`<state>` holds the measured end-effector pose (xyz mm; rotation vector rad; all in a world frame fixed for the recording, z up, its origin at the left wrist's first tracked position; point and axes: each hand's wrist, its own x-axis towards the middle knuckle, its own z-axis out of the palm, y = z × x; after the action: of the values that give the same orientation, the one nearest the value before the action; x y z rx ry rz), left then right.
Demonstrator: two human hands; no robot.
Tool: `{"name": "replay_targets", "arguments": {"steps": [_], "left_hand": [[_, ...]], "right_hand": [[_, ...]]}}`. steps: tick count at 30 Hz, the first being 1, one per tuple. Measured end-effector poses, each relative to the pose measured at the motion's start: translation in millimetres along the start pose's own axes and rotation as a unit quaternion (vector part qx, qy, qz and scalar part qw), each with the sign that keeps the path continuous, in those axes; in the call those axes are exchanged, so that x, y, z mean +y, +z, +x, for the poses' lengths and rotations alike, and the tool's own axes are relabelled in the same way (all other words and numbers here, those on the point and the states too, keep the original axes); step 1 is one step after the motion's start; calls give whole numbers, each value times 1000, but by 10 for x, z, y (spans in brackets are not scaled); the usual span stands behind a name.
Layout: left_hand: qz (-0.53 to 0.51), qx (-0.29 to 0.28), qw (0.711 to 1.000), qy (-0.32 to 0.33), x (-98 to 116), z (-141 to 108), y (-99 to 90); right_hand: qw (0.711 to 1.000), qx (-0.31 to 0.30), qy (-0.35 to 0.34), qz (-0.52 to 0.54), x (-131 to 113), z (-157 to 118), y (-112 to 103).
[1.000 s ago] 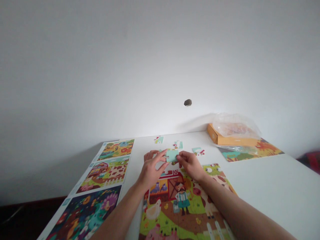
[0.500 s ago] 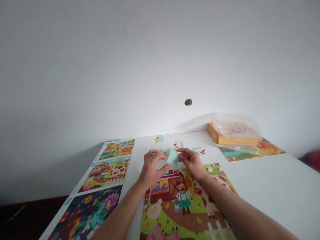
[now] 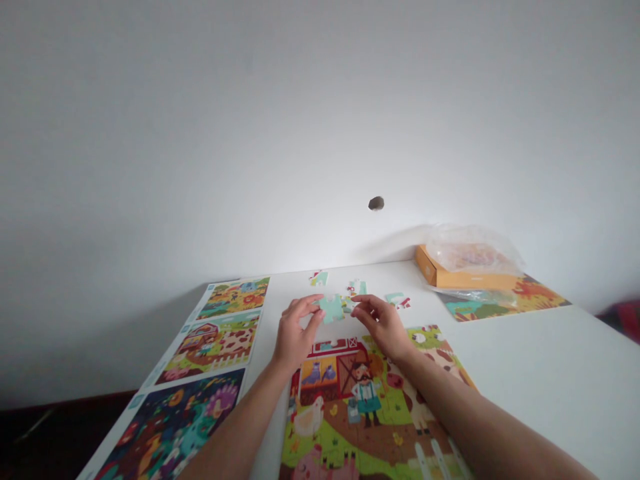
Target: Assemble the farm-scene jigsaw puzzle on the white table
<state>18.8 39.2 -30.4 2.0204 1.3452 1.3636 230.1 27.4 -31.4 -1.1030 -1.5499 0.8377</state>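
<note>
Both hands hover apart over the desk: the left hand (image 3: 297,337) pinches a pale mint cardboard jigsaw piece (image 3: 331,309) narrowly at its left edge, while the right hand (image 3: 380,327), which shared that piece a moment ago, has let go, its fingers loosely curled just beside it; the white desk (image 3: 540,347) carries a colourful assembled farmyard jigsaw (image 3: 350,413) just below the hands, a long strip of printed puzzle pictures (image 3: 215,340) along its left side, and an orange cardboard box (image 3: 463,281) under a crumpled clear plastic bag (image 3: 473,248) at the far edge; the held piece sits above the jigsaw's red barn roof, near small loose mint-and-red jigsaw pieces (image 3: 397,301).
</note>
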Motion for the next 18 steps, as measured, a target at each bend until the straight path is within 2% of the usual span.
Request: {"name": "replay_targets", "arguments": {"steps": [4,9,12,15,18], "left_hand": [[10,86,995,-45,-51,43,-52],[43,121,990,-57,-77,63,-87],[88,102,988,-76,-124,69,-87],[145,55,979,-131,-182,72,-80],[175,14,969,-175,-210,73,-72]], "right_hand": [[1000,8,0,-11,-7,-3,-9],[1000,-3,0,-7,-25,-4,-10],[1000,-12,5,-14,-25,-3,-14],[999,-34,12,-34,-25,-10,-19],[992,-85,-23,-90,-54,-35,-24]]}}
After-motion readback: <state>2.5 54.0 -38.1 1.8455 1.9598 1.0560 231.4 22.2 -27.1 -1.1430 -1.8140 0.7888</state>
